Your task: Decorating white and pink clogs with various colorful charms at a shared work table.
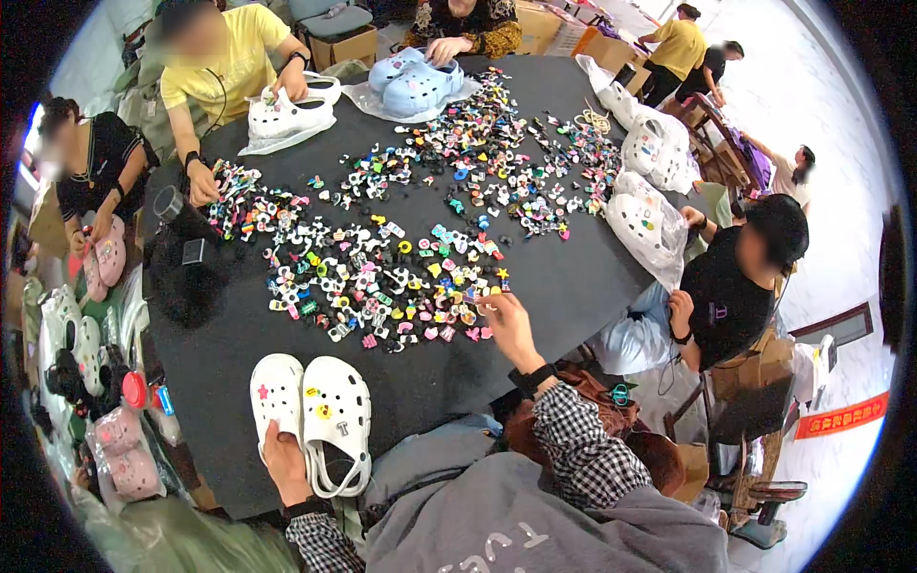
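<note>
A pair of white clogs lies at the table's near edge, toes pointing away from me. The left clog bears a pink star charm; the right one has a yellow charm and a grey letter-shaped charm. My left hand grips the left clog by its heel end, thumb on top. My right hand reaches to the near right edge of a wide scatter of small colourful shoe charms. Its fingers are bent together with their tips at the charms; what they pinch, if anything, is too small to make out.
Across the dark table, a person in yellow handles white clogs, and another person touches blue clogs. Bagged white clogs line the right edge beside a seated person. A black cylinder stands at the left. Pink clogs lie lower left.
</note>
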Motion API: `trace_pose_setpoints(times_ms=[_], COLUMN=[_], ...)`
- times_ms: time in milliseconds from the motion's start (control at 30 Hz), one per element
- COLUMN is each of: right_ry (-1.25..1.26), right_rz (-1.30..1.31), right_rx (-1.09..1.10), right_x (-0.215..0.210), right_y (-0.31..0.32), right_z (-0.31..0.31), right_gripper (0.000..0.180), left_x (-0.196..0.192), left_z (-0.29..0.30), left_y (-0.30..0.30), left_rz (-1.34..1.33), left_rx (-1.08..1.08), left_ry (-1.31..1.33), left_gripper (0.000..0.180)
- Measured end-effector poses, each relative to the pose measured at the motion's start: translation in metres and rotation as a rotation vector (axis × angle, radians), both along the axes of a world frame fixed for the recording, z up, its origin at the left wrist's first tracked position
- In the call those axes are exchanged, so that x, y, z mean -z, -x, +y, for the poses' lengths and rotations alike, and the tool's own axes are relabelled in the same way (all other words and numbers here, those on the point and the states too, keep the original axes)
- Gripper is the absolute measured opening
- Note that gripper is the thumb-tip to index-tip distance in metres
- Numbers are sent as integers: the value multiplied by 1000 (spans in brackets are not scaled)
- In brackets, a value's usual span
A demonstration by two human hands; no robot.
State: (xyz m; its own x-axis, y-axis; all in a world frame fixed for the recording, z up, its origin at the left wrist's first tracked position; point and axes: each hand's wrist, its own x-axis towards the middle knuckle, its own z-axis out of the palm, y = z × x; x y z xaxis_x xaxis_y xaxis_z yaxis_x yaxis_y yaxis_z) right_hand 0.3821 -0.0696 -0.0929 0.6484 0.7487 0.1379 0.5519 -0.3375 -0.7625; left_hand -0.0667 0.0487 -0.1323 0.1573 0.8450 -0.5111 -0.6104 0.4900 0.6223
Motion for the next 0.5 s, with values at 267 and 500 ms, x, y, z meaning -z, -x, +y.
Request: trace_pose_setpoints(times_ms=[267, 500], right_ry=[-46, 149], right_rz=[-260, -398], right_rx=[-169, -244], right_x=[1, 10], right_y=[19, 51], right_z=[19, 37], right_gripper=[21, 25], left_x=[-6, -25], left_z=[0, -3], left_y=[-7, -23], left_rz=[120, 32], left_rx=[52, 23], left_ry=[-4, -23], left_gripper=[31, 35])
